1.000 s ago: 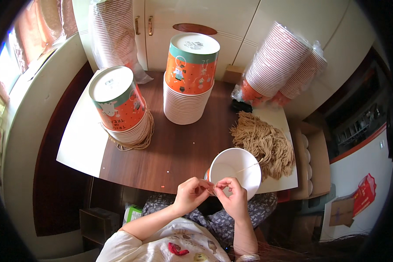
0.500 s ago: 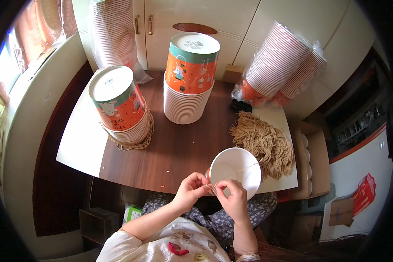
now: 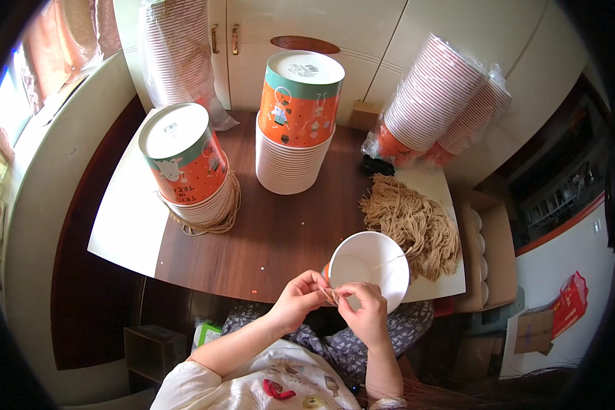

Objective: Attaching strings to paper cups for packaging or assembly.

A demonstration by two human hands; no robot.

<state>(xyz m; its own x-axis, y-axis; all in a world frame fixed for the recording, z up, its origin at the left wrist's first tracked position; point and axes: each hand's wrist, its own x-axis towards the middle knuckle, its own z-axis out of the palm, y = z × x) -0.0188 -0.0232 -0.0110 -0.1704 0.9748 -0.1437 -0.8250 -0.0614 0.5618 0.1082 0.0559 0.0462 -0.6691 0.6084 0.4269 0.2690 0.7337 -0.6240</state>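
A white-lined paper bucket [image 3: 383, 256] leans at the table's near edge, its open mouth tilted toward me and a little orange showing on its outside. My left hand [image 3: 301, 297] and my right hand [image 3: 363, 305] meet in front of its rim, fingertips close together. Both pinch a thin tan cord [image 3: 331, 294], and a strand of it crosses the bucket's mouth to the far right rim. Whether a knot lies between the fingers is too small to tell. Right of the bucket lies a heap of tan cords [image 3: 417, 229].
Upside-down stacks of orange and green paper buckets stand at the middle [image 3: 301, 109] and left [image 3: 184, 157], the left one with cords looped round its base. Plastic-wrapped bucket stacks [image 3: 434, 96] rest at the back. Beside the table's right edge is a cardboard box [image 3: 502, 253].
My fingers have shifted slightly around the cord, and the right hand's fingertips have drawn closer to the left. The bucket has barely moved.
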